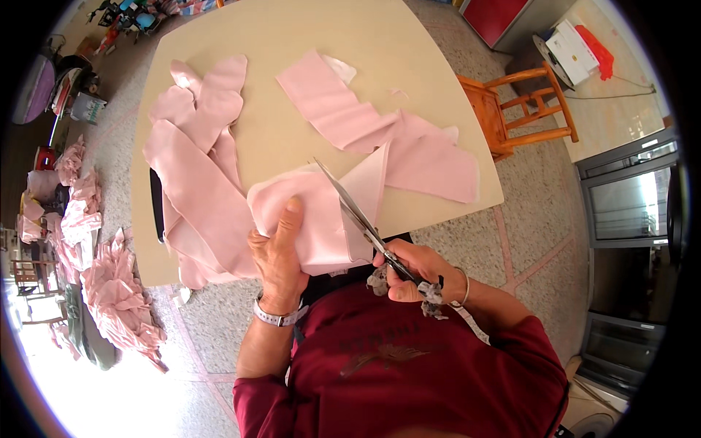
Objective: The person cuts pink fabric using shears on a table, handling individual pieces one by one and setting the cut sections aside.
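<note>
My left hand [279,244] is closed on a piece of pink fabric [310,212], thumb on top and fingers underneath, at the table's near edge. In my right hand [412,266] is a pair of scissors [359,217], its handles wrapped in grey cloth. The blades point up and to the left across the fabric; whether they are parted is hard to tell. A folded flap of the fabric [370,179] rises just right of the blades. Beyond it stretches a long pink strip [343,117]. More pink pieces [201,193] lie overlapped to the left of my left hand.
The cream table [270,29] stands in front of me. A wooden chair [518,109] is against its right side. Heaps of pink fabric [117,296] lie on the floor at left. A dark glass-fronted cabinet [628,204] stands at far right.
</note>
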{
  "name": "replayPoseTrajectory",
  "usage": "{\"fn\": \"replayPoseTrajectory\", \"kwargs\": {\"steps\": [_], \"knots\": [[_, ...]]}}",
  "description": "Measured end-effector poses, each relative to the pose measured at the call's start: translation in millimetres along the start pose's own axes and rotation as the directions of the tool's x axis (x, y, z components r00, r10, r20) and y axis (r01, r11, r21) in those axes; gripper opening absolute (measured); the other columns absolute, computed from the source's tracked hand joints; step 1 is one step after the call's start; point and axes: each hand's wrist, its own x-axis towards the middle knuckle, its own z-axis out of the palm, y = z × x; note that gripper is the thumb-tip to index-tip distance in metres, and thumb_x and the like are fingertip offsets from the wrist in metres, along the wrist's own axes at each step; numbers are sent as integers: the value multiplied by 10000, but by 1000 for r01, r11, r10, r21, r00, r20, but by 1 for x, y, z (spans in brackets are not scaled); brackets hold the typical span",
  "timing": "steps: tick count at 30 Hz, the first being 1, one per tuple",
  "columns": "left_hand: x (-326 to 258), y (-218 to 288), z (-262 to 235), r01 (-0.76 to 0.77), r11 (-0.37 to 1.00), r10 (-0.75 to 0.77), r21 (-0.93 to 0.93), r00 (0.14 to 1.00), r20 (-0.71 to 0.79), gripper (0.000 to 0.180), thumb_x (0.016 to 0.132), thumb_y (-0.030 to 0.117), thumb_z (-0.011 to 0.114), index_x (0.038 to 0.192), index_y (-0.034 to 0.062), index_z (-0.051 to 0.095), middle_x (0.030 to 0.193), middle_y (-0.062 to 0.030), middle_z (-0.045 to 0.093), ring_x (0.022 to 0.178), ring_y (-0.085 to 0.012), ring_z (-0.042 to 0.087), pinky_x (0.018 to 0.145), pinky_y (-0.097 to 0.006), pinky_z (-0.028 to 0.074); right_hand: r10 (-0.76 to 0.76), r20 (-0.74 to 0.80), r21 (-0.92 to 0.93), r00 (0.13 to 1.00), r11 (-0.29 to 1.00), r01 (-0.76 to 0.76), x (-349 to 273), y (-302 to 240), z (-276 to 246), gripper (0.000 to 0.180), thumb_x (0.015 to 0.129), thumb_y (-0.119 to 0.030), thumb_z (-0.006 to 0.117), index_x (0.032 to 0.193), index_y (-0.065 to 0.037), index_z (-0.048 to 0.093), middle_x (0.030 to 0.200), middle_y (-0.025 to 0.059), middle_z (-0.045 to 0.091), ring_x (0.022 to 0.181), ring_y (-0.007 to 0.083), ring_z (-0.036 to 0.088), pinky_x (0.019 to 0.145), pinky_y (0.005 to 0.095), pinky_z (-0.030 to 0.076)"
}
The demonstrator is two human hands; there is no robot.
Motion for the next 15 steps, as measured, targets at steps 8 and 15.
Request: {"fn": "replayPoseTrajectory", "kwargs": {"steps": [8,15], "knots": [[-6,-9,7,-60,998,60,-35,998,11,326,886,202,707,1130,1,629,1057,-76,669,919,-170,650,783,-304,550,70,-53,91,996,994,-65,2,-8,10,484,842,-277,748,1136,10,492,697,1,543,614,54,491,563,226,392],[-7,-9,8,-55,998,55,-34,998,-7,316,889,201,708,1132,11,639,1057,-70,672,924,-156,640,794,-310,540,36,-84,4,996,999,-36,2,-8,11,392,844,-203,711,1107,6,509,683,5,539,598,59,485,572,232,394]]}}
